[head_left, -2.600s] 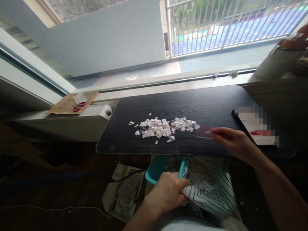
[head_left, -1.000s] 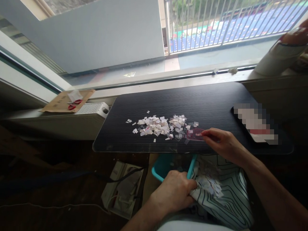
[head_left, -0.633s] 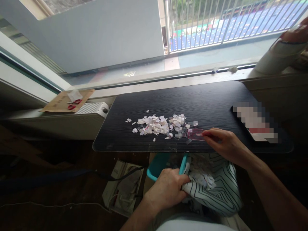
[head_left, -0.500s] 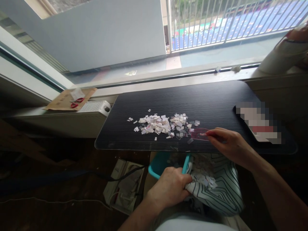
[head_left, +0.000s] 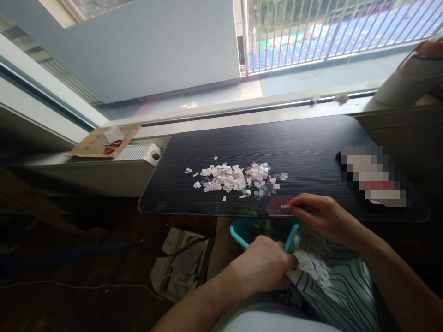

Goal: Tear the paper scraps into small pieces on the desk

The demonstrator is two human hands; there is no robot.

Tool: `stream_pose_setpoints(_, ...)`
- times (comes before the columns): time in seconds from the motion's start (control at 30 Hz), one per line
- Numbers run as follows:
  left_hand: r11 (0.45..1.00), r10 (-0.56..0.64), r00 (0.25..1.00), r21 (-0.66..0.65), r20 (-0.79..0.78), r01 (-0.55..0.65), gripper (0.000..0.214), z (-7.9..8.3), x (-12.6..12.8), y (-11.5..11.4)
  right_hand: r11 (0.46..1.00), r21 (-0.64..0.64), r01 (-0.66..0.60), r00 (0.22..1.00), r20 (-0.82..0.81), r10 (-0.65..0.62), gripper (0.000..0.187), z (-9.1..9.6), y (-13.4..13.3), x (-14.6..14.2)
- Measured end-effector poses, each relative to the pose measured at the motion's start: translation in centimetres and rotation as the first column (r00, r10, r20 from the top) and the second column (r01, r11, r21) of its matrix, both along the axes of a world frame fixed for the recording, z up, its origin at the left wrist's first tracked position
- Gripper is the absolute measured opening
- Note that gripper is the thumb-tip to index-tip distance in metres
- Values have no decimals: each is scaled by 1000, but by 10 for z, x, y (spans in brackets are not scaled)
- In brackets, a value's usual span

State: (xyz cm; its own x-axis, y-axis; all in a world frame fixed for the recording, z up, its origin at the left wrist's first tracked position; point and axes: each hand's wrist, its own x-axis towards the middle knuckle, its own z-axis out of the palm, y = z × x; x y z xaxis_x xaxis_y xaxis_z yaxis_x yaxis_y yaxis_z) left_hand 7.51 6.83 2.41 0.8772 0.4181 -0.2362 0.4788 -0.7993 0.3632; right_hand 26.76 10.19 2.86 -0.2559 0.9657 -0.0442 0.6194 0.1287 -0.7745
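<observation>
A heap of small white and pink paper scraps point(head_left: 238, 179) lies on a black table point(head_left: 270, 143). My right hand point(head_left: 320, 216) pinches a thin clear pink ruler point(head_left: 278, 207) flat on the table near its front edge, just right of the heap. Below the edge, my left hand point(head_left: 265, 267) is closed round the rim of a teal bin point(head_left: 242, 228) together with a striped black-and-white bag point(head_left: 342, 286) that holds more scraps.
A blurred-out flat item point(head_left: 374, 177) lies at the table's right end. On the left ledge a brown envelope point(head_left: 104, 143) carries red scissors beside a white radiator point(head_left: 138, 154). Another person's white sleeve point(head_left: 404, 80) rests on the sill at far right. Boxes and cables lie on the floor.
My right hand has drawn the ruler toward the table's front edge, pulling a few scraps along. My left hand has shifted the bin and bag to the right, under the ruler.
</observation>
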Motion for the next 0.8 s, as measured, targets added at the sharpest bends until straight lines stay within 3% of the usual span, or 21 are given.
stream_pose_setpoints(0.1,1000,8,1000,-7,5,-8,17,2,-1,0,1000,-5,-10,1000,-12,10,18,2,-1,-1)
stream_pose_setpoints(0.33,1000,13,1000,-13,-4,-13,17,3,-2,0,982,168,90,996,-34,-86,22,-9,16,-10)
stream_pose_setpoints(0.5,1000,22,1000,-17,-3,-22,17,3,-4,-1,986,165,-1,1000,5,0,21,-12,20,-13)
stream_pose_setpoints(0.67,999,18,999,-31,-27,-19,18,4,-4,-1,974,221,40,999,26,-47,22,-9,21,-13)
stream_pose_setpoints(0.8,999,24,1000,-31,-15,-25,17,5,-4,-1,980,197,-34,999,26,29,21,-7,22,-15)
